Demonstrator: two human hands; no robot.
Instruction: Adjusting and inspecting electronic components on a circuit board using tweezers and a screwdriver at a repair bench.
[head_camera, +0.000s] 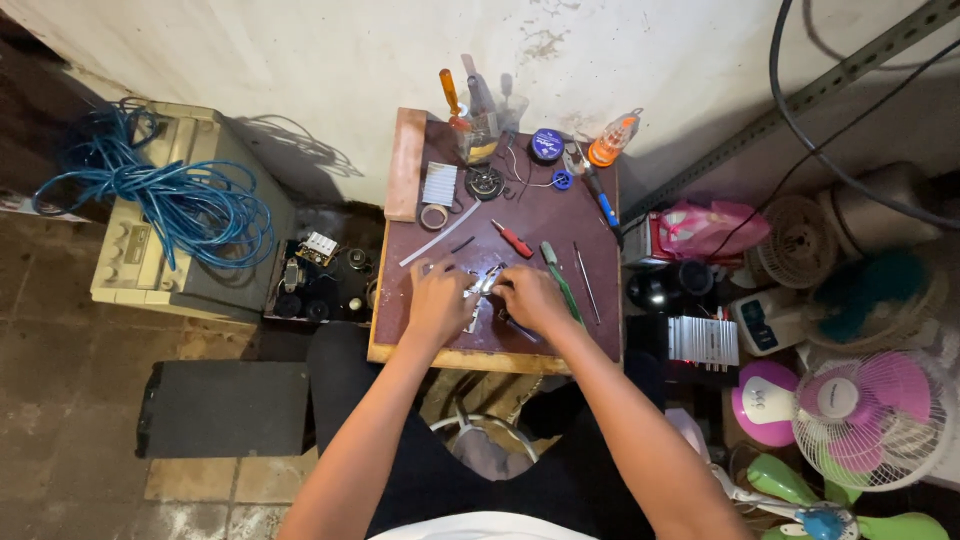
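Two hands, left hand (437, 300) and right hand (527, 297), pinching a small metal part (482, 287) at table (590, 340) centre (light, stiff, likely sharp-edged); best gripped by its ends; red screwdriver (513, 239) at twelve o'clock, green screwdriver (560, 280) at three

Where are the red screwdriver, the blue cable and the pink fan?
red screwdriver (516, 240), head view, on its handle.
blue cable (190, 205), head view, middle of the coil.
pink fan (868, 405), head view, on its grille.
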